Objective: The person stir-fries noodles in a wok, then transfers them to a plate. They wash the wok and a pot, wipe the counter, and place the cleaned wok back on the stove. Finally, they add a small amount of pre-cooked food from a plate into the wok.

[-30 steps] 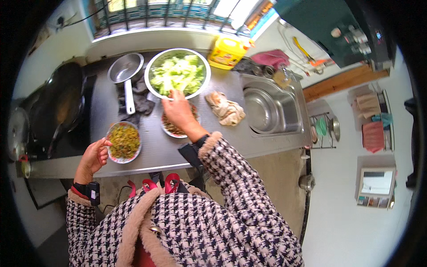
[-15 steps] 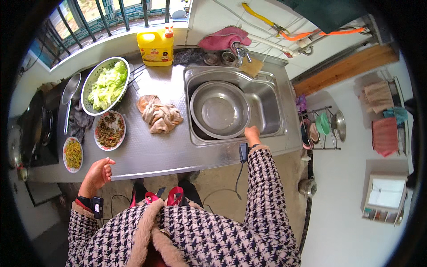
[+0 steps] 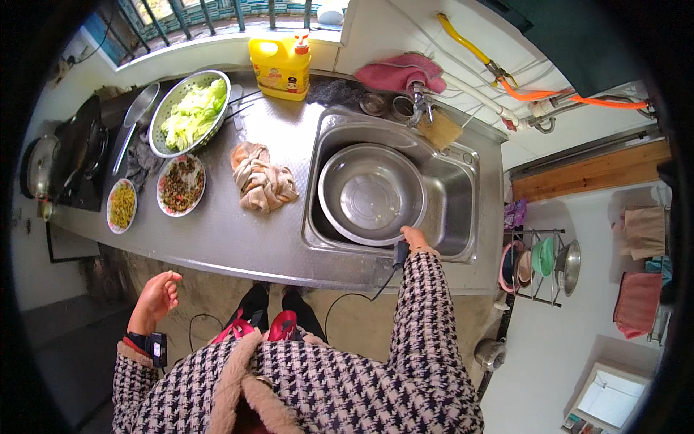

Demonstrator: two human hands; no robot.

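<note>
On my feed, the right hand (image 3: 415,239) pinches the basin (image 3: 371,189) rim right of centre, the left hand (image 3: 155,297) loosely curled, lower left.

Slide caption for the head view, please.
Right hand at the rim of a metal basin in the sink; left hand empty.

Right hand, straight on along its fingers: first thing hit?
The right hand would likely meet the steel basin in the sink first, at its near-right rim. The fingertips look right at that rim; touching or just above, this view can't settle.
</note>
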